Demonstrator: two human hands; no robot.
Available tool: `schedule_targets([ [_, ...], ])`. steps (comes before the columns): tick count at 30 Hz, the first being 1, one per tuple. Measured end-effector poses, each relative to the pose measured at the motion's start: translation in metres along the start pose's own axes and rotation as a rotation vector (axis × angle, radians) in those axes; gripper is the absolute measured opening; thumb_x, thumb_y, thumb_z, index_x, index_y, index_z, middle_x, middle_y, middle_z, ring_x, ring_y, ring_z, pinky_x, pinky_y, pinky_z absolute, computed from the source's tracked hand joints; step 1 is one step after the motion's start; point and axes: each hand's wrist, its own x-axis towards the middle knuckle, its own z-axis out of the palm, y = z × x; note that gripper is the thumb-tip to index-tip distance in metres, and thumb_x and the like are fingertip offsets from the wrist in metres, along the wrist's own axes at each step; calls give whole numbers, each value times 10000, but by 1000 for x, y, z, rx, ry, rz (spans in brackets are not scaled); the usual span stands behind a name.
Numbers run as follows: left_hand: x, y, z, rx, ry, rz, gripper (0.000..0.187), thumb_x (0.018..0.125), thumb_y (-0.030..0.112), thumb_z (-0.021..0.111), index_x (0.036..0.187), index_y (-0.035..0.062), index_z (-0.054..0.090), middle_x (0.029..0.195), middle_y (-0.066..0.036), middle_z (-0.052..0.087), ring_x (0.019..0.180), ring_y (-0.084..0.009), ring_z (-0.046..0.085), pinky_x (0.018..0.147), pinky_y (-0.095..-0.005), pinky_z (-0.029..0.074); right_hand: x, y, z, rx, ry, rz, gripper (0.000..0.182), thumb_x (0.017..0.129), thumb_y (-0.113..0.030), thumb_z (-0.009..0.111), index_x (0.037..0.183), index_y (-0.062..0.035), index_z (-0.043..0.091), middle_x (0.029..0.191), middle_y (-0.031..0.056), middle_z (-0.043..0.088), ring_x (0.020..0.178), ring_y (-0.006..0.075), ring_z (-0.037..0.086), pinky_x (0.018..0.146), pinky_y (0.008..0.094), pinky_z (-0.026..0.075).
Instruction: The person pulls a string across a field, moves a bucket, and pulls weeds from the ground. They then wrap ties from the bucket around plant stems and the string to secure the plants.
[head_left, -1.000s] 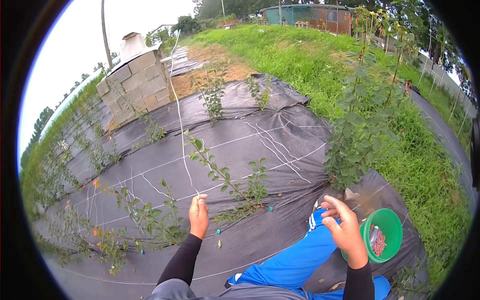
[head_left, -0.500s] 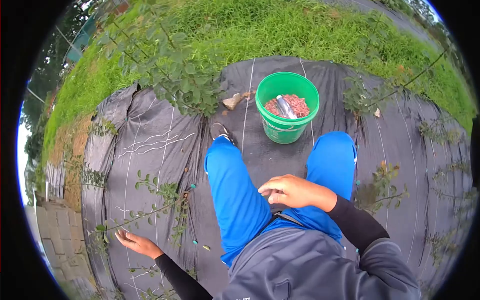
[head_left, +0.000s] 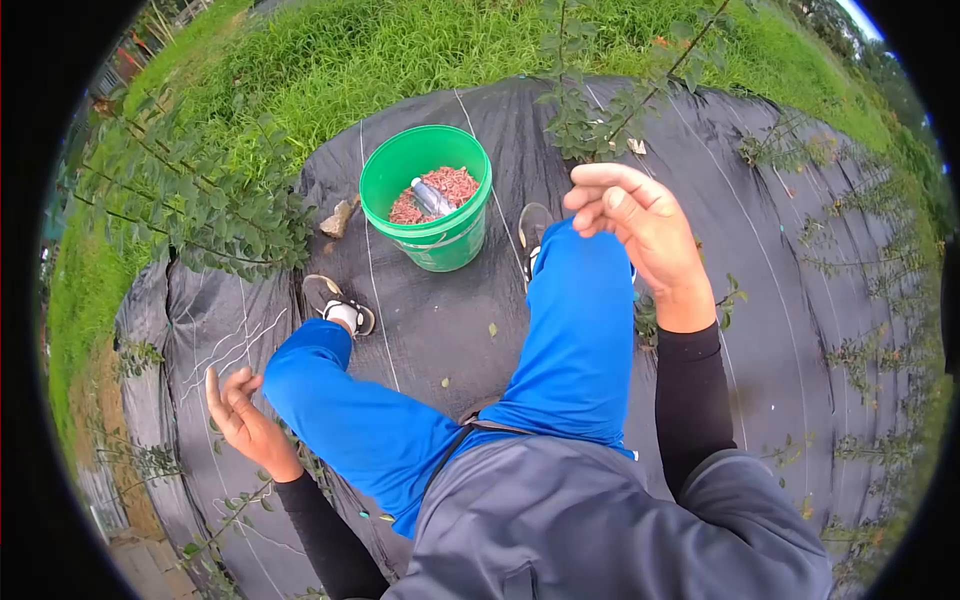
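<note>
My right hand [head_left: 645, 232] is raised over my right knee, its fingers loosely bent and apart, with nothing visible in it. Beside my left knee, my left hand [head_left: 248, 422] has its fingers spread and holds nothing that I can see. In front of my feet stands a green bucket [head_left: 446, 252], upright on the black ground cover [head_left: 440, 340]. Reddish-pink granules [head_left: 462, 186] fill its lower part. A clear, bottle-like cylinder [head_left: 432, 197] lies tilted on them. Neither hand touches the bucket.
A leafy shrub [head_left: 215, 215] leans left of the bucket, and another plant [head_left: 600, 125] grows behind it to the right. A pale stone [head_left: 337, 219] lies by the bucket. More small plants [head_left: 870, 350] stand at right. Tall grass [head_left: 400, 60] borders the sheet.
My right hand has risen from my lap to over my right knee. My left hand has lifted forward, away from a low branch. The view has turned, with the bucket now further left.
</note>
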Motion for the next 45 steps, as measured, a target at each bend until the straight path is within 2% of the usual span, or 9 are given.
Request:
schedule_targets([
  [4, 50, 29, 49, -138, -334, 92, 325, 949, 24, 339, 1251, 7, 460, 1056, -130, 574, 900, -177, 590, 856, -310, 462, 27, 0, -67, 250, 572, -102, 269, 913, -183, 499, 1116, -13, 548, 900, 63, 593, 767, 147, 554, 684, 288, 470],
  [9, 114, 21, 145, 8, -757, 98, 375, 884, -65, 362, 1214, 30, 515, 1188, -136, 527, 1035, -221, 570, 925, -326, 423, 76, 54, -117, 293, 785, -32, 284, 902, -178, 492, 1133, -18, 530, 905, 57, 568, 769, 154, 531, 678, 301, 459],
  [11, 134, -12, 184, 347, -950, 321, 409, 845, -80, 386, 1217, 30, 514, 1264, -149, 481, 1180, -270, 478, 1002, -337, 352, 96, 95, -126, 268, 809, 156, 263, 884, -170, 507, 1100, -30, 559, 883, 48, 583, 738, 155, 554, 655, 286, 465],
  [18, 164, -185, 319, 322, -936, -272, 502, 896, 199, 521, 1335, 13, 362, 1275, -196, 467, 1201, -290, 447, 1006, -355, 330, 196, 225, -145, -405, 364, 809, 425, 903, -321, 521, 1187, -5, 505, 1040, 96, 591, 900, 186, 590, 740, 303, 483],
  [25, 180, -210, 394, 18, -1017, -827, 425, 936, 273, 493, 1230, -27, 427, 1111, -117, 538, 1037, -183, 497, 917, -307, 382, 297, 272, -128, -28, -176, 994, 654, 851, -429, 583, 1266, 37, 387, 1100, 148, 560, 969, 214, 567, 826, 344, 458],
  [29, 197, -214, 406, 207, -1084, -710, 409, 946, 283, 475, 1196, -39, 449, 1058, -117, 551, 985, -179, 514, 885, -305, 400, 345, 260, -107, -558, -468, 1007, 471, 792, -144, 607, 1174, 57, 418, 1017, 214, 561, 968, 284, 565, 849, 371, 435],
  [35, 243, -208, 438, 265, -1066, -653, 418, 945, 294, 477, 1191, -44, 467, 1043, -122, 565, 970, -179, 525, 868, -304, 411, 401, 249, -109, -431, -350, 987, 448, 786, -128, 553, 1178, 41, 414, 986, 255, 564, 949, 389, 569, 814, 399, 440],
  [38, 276, -214, 475, 278, -1024, -709, 413, 947, 296, 477, 1199, -31, 484, 1044, -113, 575, 947, -167, 533, 848, -301, 422, 442, 253, -115, -635, -229, 893, 409, 806, -142, 499, 1175, 20, 426, 873, 263, 595, 836, 432, 591, 737, 435, 461],
  [45, 363, -263, 571, 159, -764, -796, 370, 967, 303, 406, 1091, 1, 579, 868, -26, 611, 742, -80, 547, 671, -239, 447, 576, 320, -123, -943, -137, 758, 366, 799, -215, 472, 1030, 65, 517, 938, 322, 580, 941, 451, 554, 839, 494, 421],
])
